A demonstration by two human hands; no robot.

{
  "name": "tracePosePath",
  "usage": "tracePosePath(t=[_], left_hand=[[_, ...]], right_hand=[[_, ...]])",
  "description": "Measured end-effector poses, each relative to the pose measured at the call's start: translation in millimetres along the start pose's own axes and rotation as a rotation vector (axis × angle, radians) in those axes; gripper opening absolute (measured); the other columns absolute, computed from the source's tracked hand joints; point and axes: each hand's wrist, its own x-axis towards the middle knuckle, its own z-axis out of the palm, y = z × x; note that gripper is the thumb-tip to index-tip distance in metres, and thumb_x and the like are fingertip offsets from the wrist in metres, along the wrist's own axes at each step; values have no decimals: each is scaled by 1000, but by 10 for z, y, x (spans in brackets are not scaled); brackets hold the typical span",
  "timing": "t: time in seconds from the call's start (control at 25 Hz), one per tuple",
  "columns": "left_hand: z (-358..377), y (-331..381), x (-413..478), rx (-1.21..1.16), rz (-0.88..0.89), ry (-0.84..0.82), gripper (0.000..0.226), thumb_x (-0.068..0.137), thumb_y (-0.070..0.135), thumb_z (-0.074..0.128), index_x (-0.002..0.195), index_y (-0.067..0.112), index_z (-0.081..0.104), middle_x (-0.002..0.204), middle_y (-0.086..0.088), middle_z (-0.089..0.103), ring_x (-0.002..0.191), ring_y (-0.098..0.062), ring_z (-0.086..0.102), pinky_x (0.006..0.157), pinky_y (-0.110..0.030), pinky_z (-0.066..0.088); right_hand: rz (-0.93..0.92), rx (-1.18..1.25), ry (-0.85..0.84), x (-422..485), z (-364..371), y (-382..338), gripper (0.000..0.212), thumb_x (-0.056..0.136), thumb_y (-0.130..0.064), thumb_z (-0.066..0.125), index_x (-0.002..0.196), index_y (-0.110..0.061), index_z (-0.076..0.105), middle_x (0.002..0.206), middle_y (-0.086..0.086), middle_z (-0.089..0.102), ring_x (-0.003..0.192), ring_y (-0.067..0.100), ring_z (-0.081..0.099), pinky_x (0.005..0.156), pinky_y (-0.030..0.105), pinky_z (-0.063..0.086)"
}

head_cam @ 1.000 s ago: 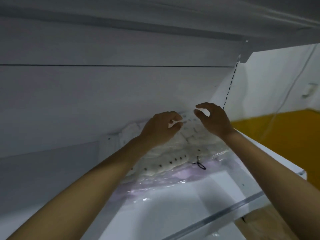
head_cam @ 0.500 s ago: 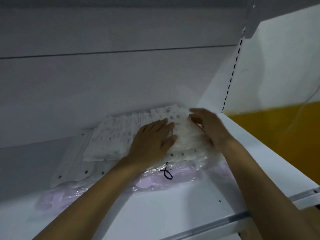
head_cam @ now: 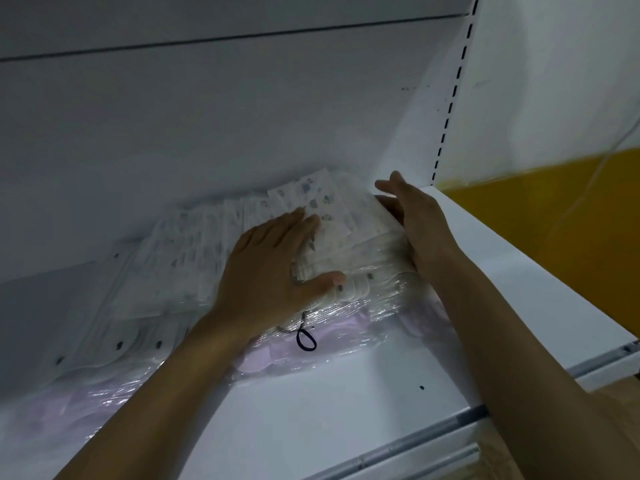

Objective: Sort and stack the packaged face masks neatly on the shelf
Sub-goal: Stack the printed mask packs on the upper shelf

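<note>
Bare shelf (head_cam: 346,393) is sitting wide open at 6 o'clock from the mask packs (head_cam: 329,216), so a hand is getting in easily there. At 12 the back panel (head_cam: 242,116) is blocking everything, and at 3 the slotted upright (head_cam: 450,98) is crowding the right hand (head_cam: 419,223).

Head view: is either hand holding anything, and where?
Nothing gripped: left hand lies flat atop the stack of clear-wrapped patterned white face masks; right hand presses straight fingers against its right side.
</note>
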Motion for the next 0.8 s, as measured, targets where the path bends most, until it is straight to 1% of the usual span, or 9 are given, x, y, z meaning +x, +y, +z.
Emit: tracePosePath(t=[0.08,0.2,0.28,0.4,0.48,0.6,0.68,0.72,0.8], left_hand=[[-2,0,-5,-20,-1,9,95,74,87,16,145,27,37,152,7,35,138,-15,35,109,-26,17],[-14,13,-19,-27,1,24,92,78,84,14,146,26,37,152,5,36,137,-17,36,109,-26,18],[-19,15,-21,-20,4,14,92,78,84,13,146,27,35,153,5,35,138,-16,35,109,-26,17],[-15,1,-31,-48,27,15,88,80,83,12,146,29,36,153,4,34,139,-17,33,111,-31,20],[-26,-1,-46,-72,62,40,78,87,76,11,145,31,37,153,3,33,139,-18,30,112,-35,23],[-51,16,-67,-98,103,102,66,94,64,13,143,31,42,144,0,42,129,-19,35,105,-37,30],[-56,27,-68,-93,121,84,65,94,63,11,143,32,41,141,1,46,127,-18,39,103,-37,31],[-47,25,-64,-82,129,65,65,94,63,10,144,32,39,142,1,45,128,-18,39,104,-36,30],[-23,20,-52,-38,150,47,65,94,64,9,144,34,38,145,2,43,130,-18,38,105,-33,27]], right_hand=[[-40,87,-56,0,-8,-3,44,84,-61,45,111,-33,65,123,-2,65,114,21,61,104,48,43],[-70,258,-109,-28,0,7,39,96,-46,45,122,-23,63,127,0,63,119,22,58,106,50,41],[-73,315,-95,-52,-2,-12,39,94,-41,53,125,-18,61,127,3,63,119,25,58,106,51,41],[-89,298,-83,-102,9,-38,66,71,-54,72,126,-20,60,129,3,62,122,27,56,107,54,39],[-135,314,-92,-121,22,-50,81,53,-63,81,122,-25,62,129,1,61,124,27,54,107,53,38],[-155,312,-112,-132,19,-56,87,36,-67,85,112,-30,65,123,-3,64,126,24,52,109,52,36],[-133,310,-167,-147,12,-58,82,38,-62,88,111,-33,66,124,-1,63,126,26,52,109,53,35],[-114,305,-207,-155,2,-56,78,44,-56,89,114,-32,65,125,2,63,124,28,54,108,53,37],[-66,287,-258,-166,-28,-55,66,62,-29,84,123,-25,60,118,6,68,113,31,62,96,48,49]])
